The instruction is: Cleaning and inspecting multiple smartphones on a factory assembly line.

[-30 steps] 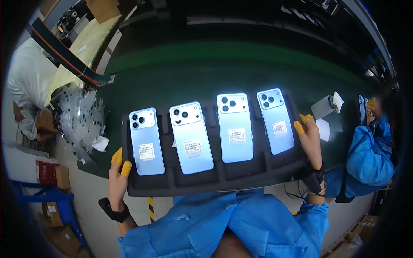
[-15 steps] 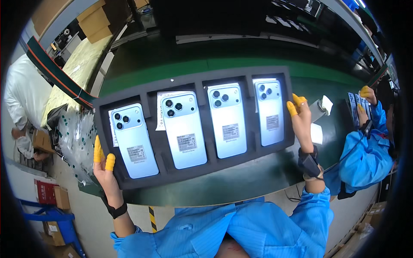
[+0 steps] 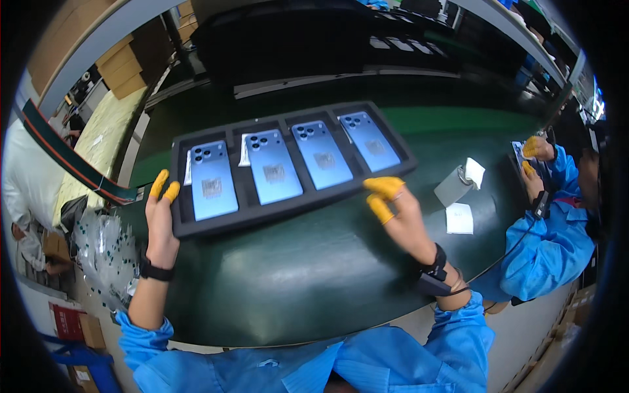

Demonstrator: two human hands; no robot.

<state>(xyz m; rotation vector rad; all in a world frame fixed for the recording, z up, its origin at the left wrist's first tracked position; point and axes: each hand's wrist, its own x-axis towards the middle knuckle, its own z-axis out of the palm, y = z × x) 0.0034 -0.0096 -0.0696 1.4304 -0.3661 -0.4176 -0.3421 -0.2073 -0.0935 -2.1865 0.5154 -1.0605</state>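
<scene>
A black foam tray [image 3: 250, 209] sits on the green tabletop, slightly slanted. Several light-blue phones lie in its slots, backs up with camera lenses at the far ends; the leftmost phone [image 3: 214, 180] and the rightmost phone [image 3: 370, 141] are both seated. White slips [image 3: 245, 149] show beside some phones. At the tray's left edge, my left hand [image 3: 162, 226] is closed on the side, yellow finger cots on its thumb and finger. By the near right edge my right hand [image 3: 404, 219] is open, thumb and finger apart, fingertips close to the rim.
A grey-white box with tissue [image 3: 452, 187] stands right of the tray, a white paper [image 3: 459, 218] near it. Clear plastic bags [image 3: 105, 252] hang at the left. A co-worker in blue [image 3: 547, 242] works at the right; another person in white [image 3: 29, 167] is at the left.
The tray has moved away from me and down onto the table. My right hand has come off its right end and shifted toward its near edge. My left hand stays at the left side.
</scene>
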